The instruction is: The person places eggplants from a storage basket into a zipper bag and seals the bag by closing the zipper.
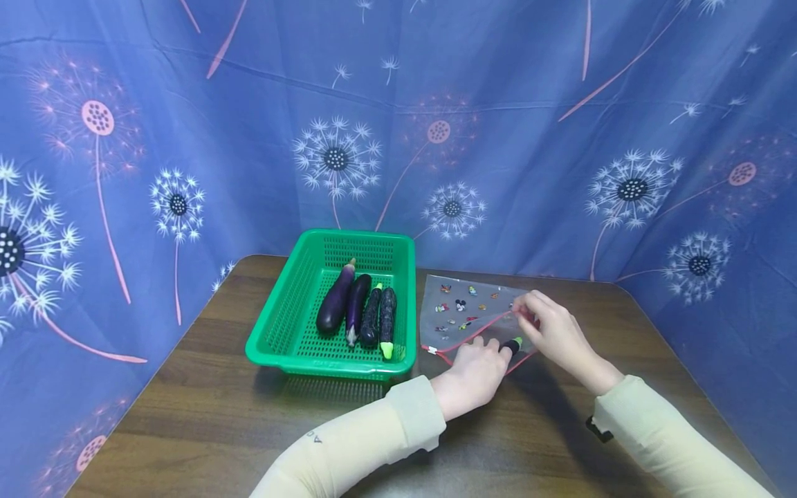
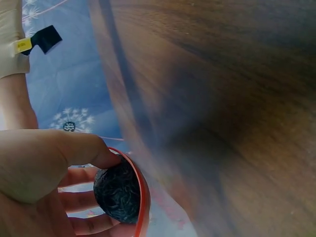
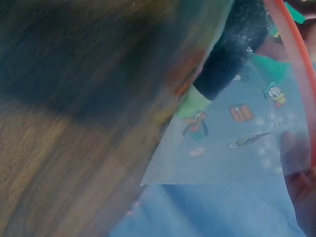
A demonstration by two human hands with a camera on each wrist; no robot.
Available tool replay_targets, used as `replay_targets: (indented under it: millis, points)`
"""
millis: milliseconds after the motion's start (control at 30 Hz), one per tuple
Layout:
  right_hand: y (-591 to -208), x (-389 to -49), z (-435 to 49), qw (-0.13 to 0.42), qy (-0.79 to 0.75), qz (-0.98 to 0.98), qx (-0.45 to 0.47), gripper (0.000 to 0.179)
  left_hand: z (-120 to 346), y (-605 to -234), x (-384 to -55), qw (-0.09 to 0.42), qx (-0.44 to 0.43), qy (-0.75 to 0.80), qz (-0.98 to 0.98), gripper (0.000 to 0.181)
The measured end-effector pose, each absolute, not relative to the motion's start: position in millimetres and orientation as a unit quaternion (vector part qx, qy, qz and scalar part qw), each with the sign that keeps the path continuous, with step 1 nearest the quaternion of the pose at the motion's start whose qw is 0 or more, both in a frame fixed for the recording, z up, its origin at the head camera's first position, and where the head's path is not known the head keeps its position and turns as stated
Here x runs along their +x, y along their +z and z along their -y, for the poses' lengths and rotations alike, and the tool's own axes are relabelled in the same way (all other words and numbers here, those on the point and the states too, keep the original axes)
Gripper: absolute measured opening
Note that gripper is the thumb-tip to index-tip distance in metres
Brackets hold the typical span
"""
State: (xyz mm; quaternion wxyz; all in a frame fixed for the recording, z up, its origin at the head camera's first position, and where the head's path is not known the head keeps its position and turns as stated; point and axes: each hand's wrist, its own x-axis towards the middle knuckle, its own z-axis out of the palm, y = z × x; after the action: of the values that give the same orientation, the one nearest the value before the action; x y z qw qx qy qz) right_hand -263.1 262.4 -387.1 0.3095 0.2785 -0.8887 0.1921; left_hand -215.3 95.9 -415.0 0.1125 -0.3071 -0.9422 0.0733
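Note:
My left hand (image 1: 474,372) grips a dark zucchini (image 2: 118,191) with a pale green stem end, at the mouth of a clear zip bag (image 1: 454,301) printed with cartoon figures. In the left wrist view, the thumb lies on its rounded end, with the bag's red zip edge (image 2: 143,197) close beside. The right wrist view shows the stem end (image 3: 195,101) through the bag's film. At the bag's right side, my right hand (image 1: 551,328) pinches the red-edged opening. A white slider (image 1: 432,351) sits at the left end of the zip.
A green plastic basket (image 1: 274,346) stands left of the bag. Inside lie two purple eggplants (image 1: 336,304) and two dark zucchini (image 1: 387,315). The wooden table (image 1: 205,422) ends at a blue dandelion-print cloth (image 1: 249,138) behind and at the sides.

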Motion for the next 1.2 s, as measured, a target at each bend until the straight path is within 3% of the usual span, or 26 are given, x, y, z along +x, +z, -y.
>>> replay_targets:
  millis: [667,900,1200]
  points:
    - [-393,-264,-258,0.300,0.203,0.883,0.300,0.023,-108,-435,-232,0.077,-0.277,0.063,0.956,0.032]
    - [-393,-264,-255,0.295,0.202,0.884,0.303,0.020,-104,-438,-228,0.071,-0.283,0.045,0.956,0.028]
    - [-392,-262,-255,0.291,0.197,0.886,0.302,0.021,-90,-436,-213,0.070,-0.250,0.055,0.964,0.036]
